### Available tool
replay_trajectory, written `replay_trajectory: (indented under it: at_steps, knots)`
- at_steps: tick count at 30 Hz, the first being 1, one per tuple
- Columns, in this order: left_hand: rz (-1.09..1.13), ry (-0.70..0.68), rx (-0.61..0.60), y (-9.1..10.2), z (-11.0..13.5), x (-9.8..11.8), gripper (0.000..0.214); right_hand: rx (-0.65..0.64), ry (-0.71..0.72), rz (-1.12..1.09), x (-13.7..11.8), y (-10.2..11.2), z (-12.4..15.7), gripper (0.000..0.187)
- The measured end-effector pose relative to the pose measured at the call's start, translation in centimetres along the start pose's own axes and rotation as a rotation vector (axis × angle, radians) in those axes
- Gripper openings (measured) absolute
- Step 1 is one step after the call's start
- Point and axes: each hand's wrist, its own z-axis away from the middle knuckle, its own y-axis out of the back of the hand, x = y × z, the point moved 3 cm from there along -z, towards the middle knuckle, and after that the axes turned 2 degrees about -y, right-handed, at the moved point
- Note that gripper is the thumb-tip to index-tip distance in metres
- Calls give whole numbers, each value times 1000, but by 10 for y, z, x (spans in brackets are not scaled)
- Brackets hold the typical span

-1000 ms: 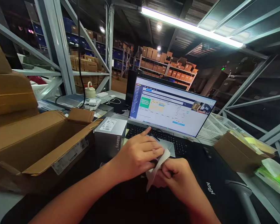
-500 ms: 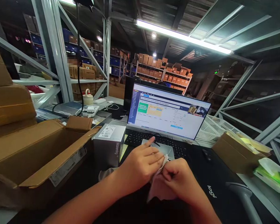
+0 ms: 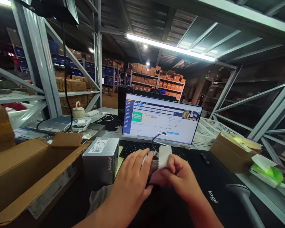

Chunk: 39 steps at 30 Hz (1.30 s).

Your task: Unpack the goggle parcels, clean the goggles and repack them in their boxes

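My right hand (image 3: pixel 181 175) pinches a pale cloth (image 3: pixel 164 156) with a zigzag-cut edge, in front of the keyboard. Beside it my left hand (image 3: pixel 131 172) has its fingers together and curled over something mostly hidden behind them. A thin dark curved piece (image 3: pixel 155 138) with a clear, shiny end sticks up beyond the fingers; I cannot make out its kind. To the left of my left hand stands a silver-grey box (image 3: pixel 97 164) marked "Wakening", with a white label on top. Some crumpled translucent plastic (image 3: pixel 98 198) lies by my left wrist.
Behind my hands are a keyboard (image 3: pixel 130 147) and a lit monitor (image 3: pixel 156 122). An open cardboard carton (image 3: pixel 45 177) fills the left. On the right are a mouse (image 3: pixel 205 158), a scanner (image 3: pixel 242 196), a tissue pack (image 3: pixel 267 171) and a cardboard box (image 3: pixel 230 155).
My left hand has gone from outstretched fingers to fingers curled down around something. The cloth has come up between my hands, and the dark curved piece stands higher. The view has shifted.
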Motion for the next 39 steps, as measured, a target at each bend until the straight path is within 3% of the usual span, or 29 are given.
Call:
replay_trajectory:
  at_steps: [7,12,15,20,24,27,29,32,36,39]
  knots:
    - [-121,-12,127,-9,4,17,29,203,342,389,0,-26,5,39]
    - [126,-18,98,-15,3,14,27,205,407,462,-4,-23,11,42]
    - [342,34,21,-15,2,7,29,170,304,357,-13,-16,12,45]
    - [509,14,-138,-4,1,1,37,200,-41,3,-20,11,14,50]
    - [464,-121,-129,4,-2,0,32,198,-191,-403,-11,33,2,62]
    - [410,-145,-71,1,-5,-2,29,269,-229,-621,0,37,-13,70]
    - [371,-90,-14,-4,-7,-5,24,322,-212,-690,8,28,-19,71]
    - [305,-14,116,-11,-4,-9,13,427,-130,-686,19,-3,-15,66]
    - [170,-48,346,-14,5,-7,12,505,-16,-481,33,-53,6,60]
    - [161,-71,428,-12,10,-2,13,524,53,-391,30,-63,14,60]
